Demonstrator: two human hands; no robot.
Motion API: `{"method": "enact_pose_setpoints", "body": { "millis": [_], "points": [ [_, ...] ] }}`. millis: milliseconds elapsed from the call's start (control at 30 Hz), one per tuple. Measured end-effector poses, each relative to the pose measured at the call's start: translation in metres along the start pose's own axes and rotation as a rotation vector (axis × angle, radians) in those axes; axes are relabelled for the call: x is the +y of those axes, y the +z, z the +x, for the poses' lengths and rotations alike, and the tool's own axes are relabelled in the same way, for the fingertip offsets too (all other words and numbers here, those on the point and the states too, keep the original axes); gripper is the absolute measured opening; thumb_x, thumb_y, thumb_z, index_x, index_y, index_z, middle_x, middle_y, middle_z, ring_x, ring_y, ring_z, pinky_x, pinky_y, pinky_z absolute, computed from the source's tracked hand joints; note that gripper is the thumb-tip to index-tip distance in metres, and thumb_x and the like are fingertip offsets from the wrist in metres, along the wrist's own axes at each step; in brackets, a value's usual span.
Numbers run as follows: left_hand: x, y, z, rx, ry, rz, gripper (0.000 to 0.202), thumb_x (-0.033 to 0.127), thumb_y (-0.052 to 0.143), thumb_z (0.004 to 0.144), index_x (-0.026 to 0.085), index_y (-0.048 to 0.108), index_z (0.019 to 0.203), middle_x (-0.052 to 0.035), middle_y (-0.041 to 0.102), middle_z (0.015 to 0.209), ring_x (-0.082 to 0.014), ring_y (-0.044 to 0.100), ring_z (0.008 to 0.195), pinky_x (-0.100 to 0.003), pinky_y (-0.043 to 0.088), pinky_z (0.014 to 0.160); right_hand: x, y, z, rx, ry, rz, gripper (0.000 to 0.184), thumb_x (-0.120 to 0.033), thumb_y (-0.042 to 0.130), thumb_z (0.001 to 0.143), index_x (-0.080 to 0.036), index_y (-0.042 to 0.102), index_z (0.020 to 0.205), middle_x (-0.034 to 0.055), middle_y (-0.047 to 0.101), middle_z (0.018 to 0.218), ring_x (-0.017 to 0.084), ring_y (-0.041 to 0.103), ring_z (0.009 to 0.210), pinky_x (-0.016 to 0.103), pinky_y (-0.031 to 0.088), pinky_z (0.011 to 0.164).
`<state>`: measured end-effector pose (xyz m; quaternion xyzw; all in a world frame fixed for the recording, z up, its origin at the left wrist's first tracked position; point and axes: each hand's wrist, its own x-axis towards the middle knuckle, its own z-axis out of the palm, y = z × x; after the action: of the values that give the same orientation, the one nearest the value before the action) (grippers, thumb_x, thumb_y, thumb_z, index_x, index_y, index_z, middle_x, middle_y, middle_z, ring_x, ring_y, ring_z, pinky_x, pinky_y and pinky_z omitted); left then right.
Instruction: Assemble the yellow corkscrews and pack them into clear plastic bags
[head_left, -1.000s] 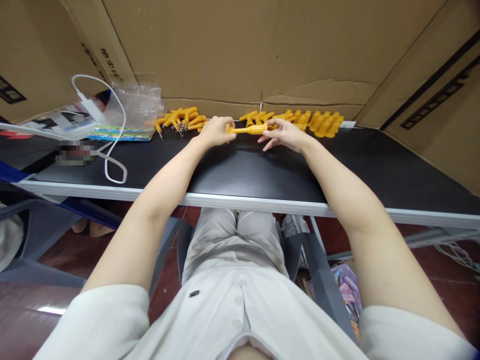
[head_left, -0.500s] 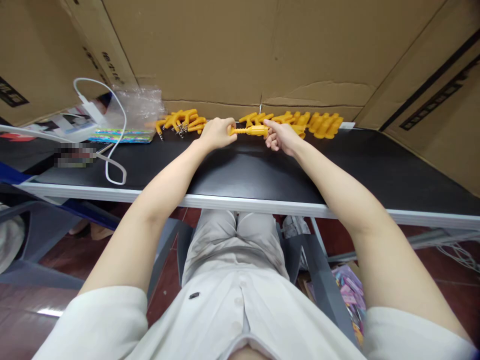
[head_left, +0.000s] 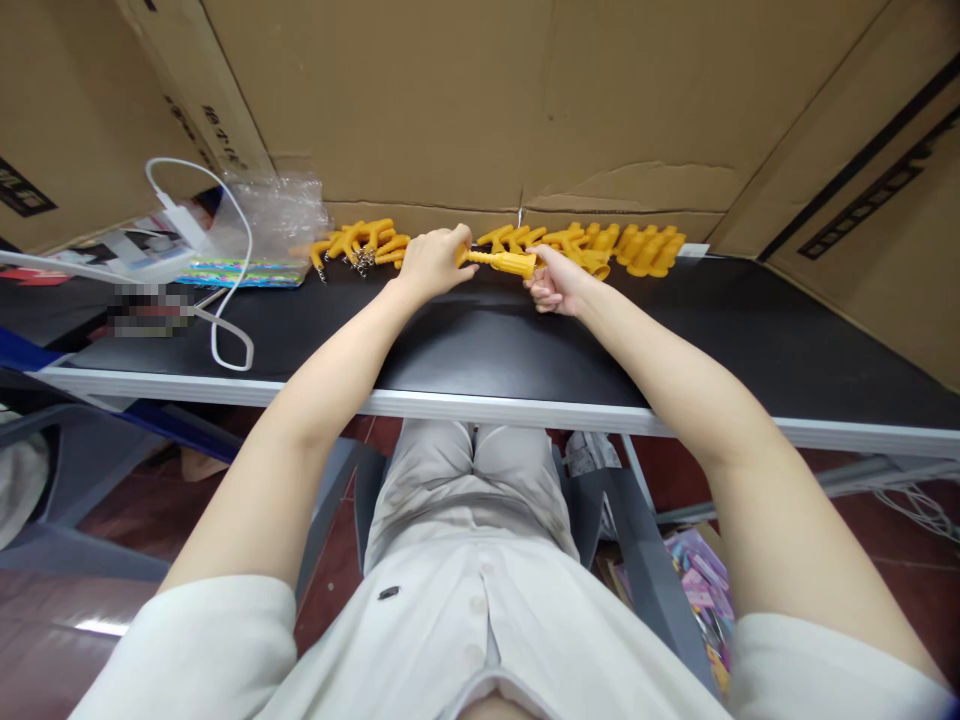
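A long yellow plastic piece (head_left: 501, 261) is held level just above the black table (head_left: 480, 340), near its far edge. My left hand (head_left: 431, 263) is closed around the piece's left end. My right hand (head_left: 553, 281) has its fingers curled in and grips the right end. Behind my hands runs a row of several similar yellow pieces: one cluster with small metal chains (head_left: 360, 243) at the left, another (head_left: 615, 247) at the right.
Cardboard walls (head_left: 465, 100) close off the back and both sides. A clear plastic bag (head_left: 274, 215), a colourful flat packet (head_left: 229, 270) and a white charger with looped cable (head_left: 217, 300) lie at the far left. My knees sit under the table's white front edge (head_left: 487, 408).
My right hand has gone from spread fingers to curled fingers gripping the piece's right end. The piece has tilted slightly, its right end lower. My left hand stays put.
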<state>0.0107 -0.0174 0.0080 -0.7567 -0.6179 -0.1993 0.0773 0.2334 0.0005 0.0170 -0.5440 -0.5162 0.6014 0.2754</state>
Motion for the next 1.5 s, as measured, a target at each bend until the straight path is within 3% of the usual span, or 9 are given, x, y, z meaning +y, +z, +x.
{"method": "enact_pose_setpoints", "body": {
  "millis": [233,367,433,567,700,933,1200,1500],
  "points": [
    [0.002,0.006,0.002,-0.036,-0.057,-0.047,0.046,0.045,0.074,0.099,0.024,0.070,0.140,-0.0132,0.075,0.127,-0.0363,0.068,0.127,-0.043,0.052,0.108,0.001,-0.017,0.014,0.002,-0.025,-0.069,0.069,-0.082,0.041,0.110,-0.020,0.063,0.089,-0.0014,0.045,0.044,0.010,0.028,0.032,0.021,0.024,0.034],
    [0.002,0.007,0.002,-0.060,-0.083,-0.065,0.048,0.049,0.073,0.099,0.023,0.070,0.139,-0.0133,0.075,0.128,-0.0366,0.068,0.127,-0.043,0.052,0.109,0.001,-0.024,0.011,-0.009,-0.080,-0.148,0.069,-0.083,0.051,0.107,-0.018,0.068,0.095,0.0024,0.057,0.050,0.011,0.039,0.033,0.022,0.026,0.034],
    [0.001,0.008,0.003,-0.071,-0.093,-0.076,0.048,0.049,0.074,0.099,0.024,0.070,0.139,-0.0131,0.075,0.130,-0.0368,0.067,0.129,-0.043,0.051,0.110,0.001,-0.024,0.007,-0.006,-0.128,-0.200,0.056,-0.073,0.066,0.107,-0.017,0.067,0.097,0.0037,0.064,0.058,0.010,0.043,0.035,0.021,0.029,0.034],
    [0.000,0.008,0.004,-0.079,-0.105,-0.096,0.049,0.049,0.074,0.098,0.024,0.070,0.140,-0.0125,0.074,0.131,-0.0368,0.066,0.131,-0.044,0.050,0.113,0.005,-0.022,0.002,0.083,-0.276,-0.260,0.027,-0.030,0.087,0.102,-0.018,0.063,0.105,0.0031,0.076,0.081,0.009,0.057,0.044,0.019,0.042,0.039],
    [-0.002,0.010,0.004,-0.073,-0.083,-0.108,0.049,0.051,0.073,0.097,0.024,0.071,0.138,-0.0125,0.075,0.128,-0.0369,0.067,0.129,-0.046,0.050,0.113,0.010,-0.025,0.011,0.134,-0.405,-0.257,0.032,-0.013,0.089,0.095,-0.019,0.062,0.110,-0.0001,0.075,0.091,0.010,0.069,0.055,0.019,0.054,0.047],
    [-0.002,0.007,0.002,-0.089,-0.067,-0.100,0.052,0.052,0.073,0.097,0.024,0.070,0.140,-0.0128,0.074,0.129,-0.0377,0.066,0.131,-0.046,0.050,0.115,0.013,-0.034,0.019,0.101,-0.506,-0.291,0.027,-0.015,0.091,0.092,-0.019,0.064,0.098,0.0001,0.074,0.084,0.010,0.070,0.061,0.016,0.055,0.053],
    [-0.003,0.008,0.003,-0.058,-0.024,-0.060,0.050,0.052,0.074,0.096,0.025,0.072,0.138,-0.0130,0.077,0.122,-0.0374,0.068,0.126,-0.044,0.053,0.108,0.003,-0.022,-0.009,0.095,-0.411,-0.197,0.024,-0.015,0.088,0.096,-0.015,0.065,0.087,0.0053,0.076,0.079,0.008,0.067,0.056,0.014,0.050,0.053],
    [0.002,0.003,0.001,-0.076,-0.040,-0.046,0.055,0.050,0.075,0.098,0.023,0.067,0.145,-0.0162,0.075,0.133,-0.0395,0.067,0.134,-0.045,0.050,0.113,0.005,-0.021,0.000,0.078,-0.367,-0.111,0.038,-0.037,0.090,0.099,-0.018,0.060,0.087,0.0038,0.071,0.067,0.012,0.067,0.053,0.017,0.045,0.049]
  ]
}}
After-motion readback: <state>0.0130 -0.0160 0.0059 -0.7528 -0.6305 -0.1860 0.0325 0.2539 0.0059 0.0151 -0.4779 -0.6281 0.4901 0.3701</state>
